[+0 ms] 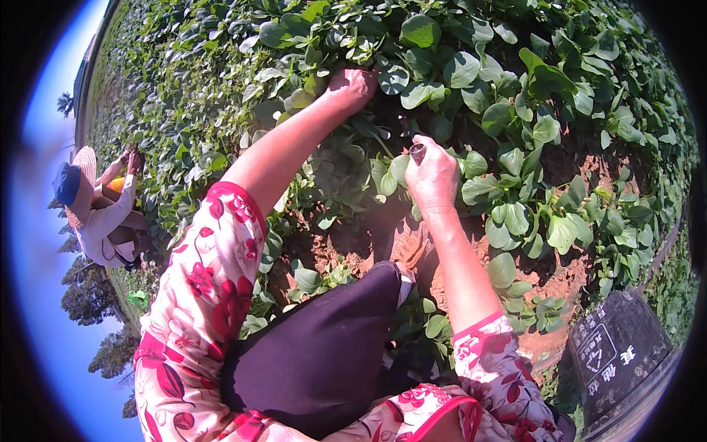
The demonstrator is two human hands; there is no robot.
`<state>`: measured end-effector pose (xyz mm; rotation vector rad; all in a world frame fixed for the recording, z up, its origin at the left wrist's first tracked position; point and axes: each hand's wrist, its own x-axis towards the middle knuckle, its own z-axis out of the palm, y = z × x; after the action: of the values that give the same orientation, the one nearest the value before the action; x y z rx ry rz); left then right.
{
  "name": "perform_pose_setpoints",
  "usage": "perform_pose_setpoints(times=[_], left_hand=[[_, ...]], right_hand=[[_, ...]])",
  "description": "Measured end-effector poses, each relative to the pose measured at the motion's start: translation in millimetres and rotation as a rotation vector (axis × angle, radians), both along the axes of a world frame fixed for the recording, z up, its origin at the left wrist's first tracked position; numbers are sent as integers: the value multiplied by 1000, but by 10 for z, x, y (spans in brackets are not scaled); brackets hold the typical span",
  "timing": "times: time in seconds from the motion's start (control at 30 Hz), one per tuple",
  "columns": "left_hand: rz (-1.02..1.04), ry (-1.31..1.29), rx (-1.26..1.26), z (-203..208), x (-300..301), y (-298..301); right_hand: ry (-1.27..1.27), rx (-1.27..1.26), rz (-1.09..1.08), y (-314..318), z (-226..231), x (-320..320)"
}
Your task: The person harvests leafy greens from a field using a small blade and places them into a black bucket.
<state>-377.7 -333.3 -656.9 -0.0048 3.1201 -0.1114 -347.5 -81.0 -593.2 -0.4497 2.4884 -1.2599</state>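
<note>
My left hand reaches in among the leafy green plants, its fingers curled in and partly hidden by leaves. Whatever it grips there I cannot make out. Closer to me, my right hand is closed around a tool handle with a round, dark end pointing up. The rest of that tool is out of sight below the fist. Broad-leaved plants stand close beside the right hand, and shaded reddish soil shows between them and my bent knee.
At the far left another person in a straw hat crouches among the plants. A dark bin with white markings stands at the lower right. My knee in dark trousers fills the near middle. Trees rise beyond the field's left edge.
</note>
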Motion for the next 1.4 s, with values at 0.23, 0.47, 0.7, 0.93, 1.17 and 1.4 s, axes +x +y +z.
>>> perform_pose_setpoints(times=[0.23, 0.47, 0.7, 0.93, 1.17, 1.4], left_hand=[[248, 222, -40, 32, -130, 507], [286, 11, 1, -172, -272, 340], [309, -38, 154, 2, -96, 53], [276, -45, 99, -58, -94, 69], [267, -130, 326, 195, 204, -11], [20, -365, 330, 721, 397, 170]], right_hand=[[16, 79, 5, -440, -320, -303], [171, 235, 291, -355, -195, -500], [-116, -98, -185, -50, -173, 82], [11, 109, -60, -631, -332, -287], [203, 220, 221, -613, -102, -557], [197, 155, 137, -120, 26, -425]])
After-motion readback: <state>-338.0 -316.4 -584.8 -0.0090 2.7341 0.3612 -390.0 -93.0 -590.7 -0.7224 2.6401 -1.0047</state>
